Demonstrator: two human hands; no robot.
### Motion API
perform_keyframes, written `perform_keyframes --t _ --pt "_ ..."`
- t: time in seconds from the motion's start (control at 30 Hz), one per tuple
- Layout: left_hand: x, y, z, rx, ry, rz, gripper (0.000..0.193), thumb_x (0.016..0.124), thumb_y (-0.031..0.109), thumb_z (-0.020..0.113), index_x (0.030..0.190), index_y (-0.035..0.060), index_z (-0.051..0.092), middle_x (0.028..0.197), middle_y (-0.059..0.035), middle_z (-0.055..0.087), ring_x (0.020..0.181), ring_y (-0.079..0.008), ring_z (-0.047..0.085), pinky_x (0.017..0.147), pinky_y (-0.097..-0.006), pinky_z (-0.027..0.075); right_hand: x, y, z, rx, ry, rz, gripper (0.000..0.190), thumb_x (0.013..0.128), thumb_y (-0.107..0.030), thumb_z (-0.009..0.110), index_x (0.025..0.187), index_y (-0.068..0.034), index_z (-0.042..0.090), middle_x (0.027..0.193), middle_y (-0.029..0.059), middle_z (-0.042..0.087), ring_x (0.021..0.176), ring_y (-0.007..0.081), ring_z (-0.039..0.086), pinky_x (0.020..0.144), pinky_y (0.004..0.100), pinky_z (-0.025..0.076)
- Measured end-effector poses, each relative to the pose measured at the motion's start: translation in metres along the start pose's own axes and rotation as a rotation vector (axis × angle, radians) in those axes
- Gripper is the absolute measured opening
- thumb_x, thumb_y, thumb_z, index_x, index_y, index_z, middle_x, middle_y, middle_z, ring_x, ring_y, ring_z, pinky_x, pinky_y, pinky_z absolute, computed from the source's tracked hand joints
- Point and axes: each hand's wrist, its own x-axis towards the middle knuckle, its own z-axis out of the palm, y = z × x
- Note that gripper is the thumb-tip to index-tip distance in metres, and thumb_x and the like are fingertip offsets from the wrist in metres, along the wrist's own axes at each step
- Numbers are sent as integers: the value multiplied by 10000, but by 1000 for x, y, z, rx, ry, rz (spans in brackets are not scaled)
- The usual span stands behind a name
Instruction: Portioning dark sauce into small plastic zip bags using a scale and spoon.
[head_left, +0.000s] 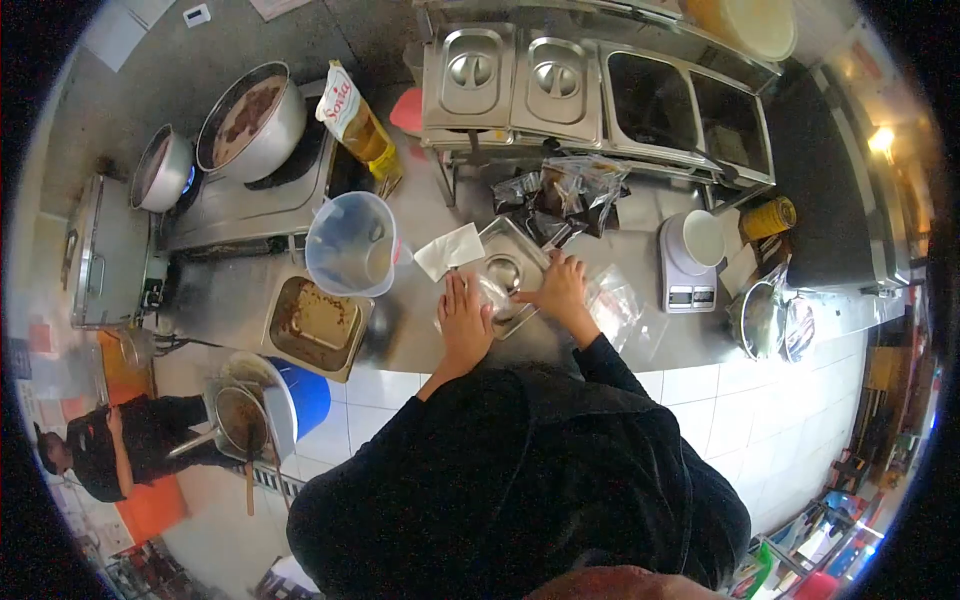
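A rectangular stainless-steel pan lid (517, 247) with a recessed round handle lies on the steel counter in front of me. Clear plastic (493, 294) covers part of it. My left hand (463, 319) rests flat at the lid's left side, touching the plastic, fingers extended. On the opposite side my right hand (561, 289) spreads over the lid's edge, its thumb reaching toward the handle. Just beyond my left fingertips lies a white piece of paper (450, 251). More clear plastic bags (613, 306) lie right of my right hand.
Left stand a clear plastic jug (351, 244), a stained steel pan (315, 330) and a stove with a large pot (251, 124). Dark filled bags (562, 195) lie below the lidded steel containers (472, 75). A kitchen scale (688, 277) sits right. Another person (112, 442) stands far left.
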Motion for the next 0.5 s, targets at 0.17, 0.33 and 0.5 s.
perform_keyframes --t 0.17,0.33,0.5 --pt "4 -8 4 -147 126 -3 586 872 222 473 1385 -5 302 1417 -231 327 1331 -372 287 1029 -511 243 13 21 -23 517 -127 -136 497 591 -393 795 836 20 666 732 204 626 658 322 608 630 394 471" --pt "24 -21 9 -327 209 -42 554 866 170 473 1379 24 324 1375 -201 401 1265 -358 385 986 -493 289 -9 -4 -136 540 -2 -182 224 739 -206 705 869 -26 672 795 171 620 722 338 606 657 405 469" --pt "50 -37 21 -117 242 -72 553 823 189 562 1325 41 384 1342 -174 433 1235 -353 398 954 -505 324 -38 -3 -253 520 442 -501 185 694 -4 710 876 -22 684 793 128 605 699 300 600 619 348 477"
